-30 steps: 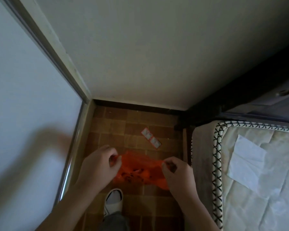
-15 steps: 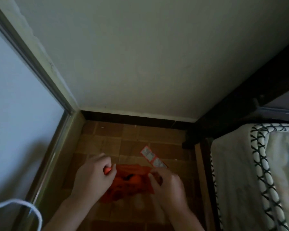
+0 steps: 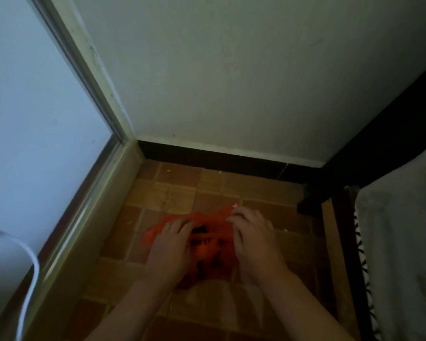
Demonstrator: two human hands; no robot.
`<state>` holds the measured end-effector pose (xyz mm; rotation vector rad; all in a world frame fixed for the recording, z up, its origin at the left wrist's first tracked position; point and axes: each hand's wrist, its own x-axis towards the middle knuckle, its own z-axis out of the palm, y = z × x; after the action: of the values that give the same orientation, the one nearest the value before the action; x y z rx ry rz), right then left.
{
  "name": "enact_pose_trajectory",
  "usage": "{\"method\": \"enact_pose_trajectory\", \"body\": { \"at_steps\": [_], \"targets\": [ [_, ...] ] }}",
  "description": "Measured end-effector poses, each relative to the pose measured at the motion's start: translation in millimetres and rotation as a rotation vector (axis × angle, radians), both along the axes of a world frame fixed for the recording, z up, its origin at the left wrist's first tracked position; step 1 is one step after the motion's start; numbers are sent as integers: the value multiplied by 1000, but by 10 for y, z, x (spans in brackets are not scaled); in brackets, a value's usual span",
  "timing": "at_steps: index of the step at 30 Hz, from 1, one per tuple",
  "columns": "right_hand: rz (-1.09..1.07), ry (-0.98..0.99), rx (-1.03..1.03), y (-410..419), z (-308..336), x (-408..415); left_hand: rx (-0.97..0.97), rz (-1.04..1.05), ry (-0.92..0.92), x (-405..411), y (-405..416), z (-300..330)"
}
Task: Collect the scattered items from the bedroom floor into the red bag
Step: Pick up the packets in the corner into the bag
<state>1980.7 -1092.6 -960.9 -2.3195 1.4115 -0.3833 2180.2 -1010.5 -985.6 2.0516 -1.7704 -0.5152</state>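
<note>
The red bag, thin plastic with dark print, hangs low over the brown tiled floor between my two hands. My left hand grips its left side, fingers curled into the plastic. My right hand holds the bag's upper right edge, and a small white corner of a packet pokes out just above its fingers. The rest of that packet is hidden behind the bag and hand.
A sliding door frame runs along the left, with a white cable looping at the lower left. A dark skirting board lines the far wall. The dark bed frame and the mattress close off the right side.
My view has dropped closer to the floor. Both hands and the bag have moved forward over the white packets, which were in plain sight on the tiles and are now almost fully covered.
</note>
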Motion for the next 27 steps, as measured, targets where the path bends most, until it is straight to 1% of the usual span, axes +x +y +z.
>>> {"method": "enact_pose_trajectory", "body": {
  "at_steps": [2, 4, 6, 7, 9, 11, 14, 18, 20, 25, 27],
  "targets": [
    [22, 55, 20, -21, -102, 31, 98, -33, -81, 24, 87, -127],
    [74, 115, 32, -37, -225, 75, 263, -62, -175, 27, 135, -197],
    [146, 167, 48, -57, -364, 110, 415, -83, -196, 22, 169, -208],
    [160, 181, 72, -63, -418, 117, 446, -90, -200, 13, 184, -195],
    [159, 189, 105, -64, -515, 98, 451, -98, -213, -12, 225, -215],
    [168, 209, 94, -52, -548, 91, 462, -106, -229, -52, 286, -271],
    [192, 167, -17, -23, -526, 175, 462, -112, -289, -73, 359, -387],
    [254, 100, -97, -31, -511, 273, 380, 76, -401, 54, 352, -522],
    [266, 96, -120, -23, -493, 266, 369, 107, -415, 111, 329, -610],
    [266, 82, -153, 3, -413, 255, 265, -51, -437, 81, 168, -668],
    [298, 103, -162, 16, -402, 269, 304, -105, -399, 47, 138, -703]
  ]
}}
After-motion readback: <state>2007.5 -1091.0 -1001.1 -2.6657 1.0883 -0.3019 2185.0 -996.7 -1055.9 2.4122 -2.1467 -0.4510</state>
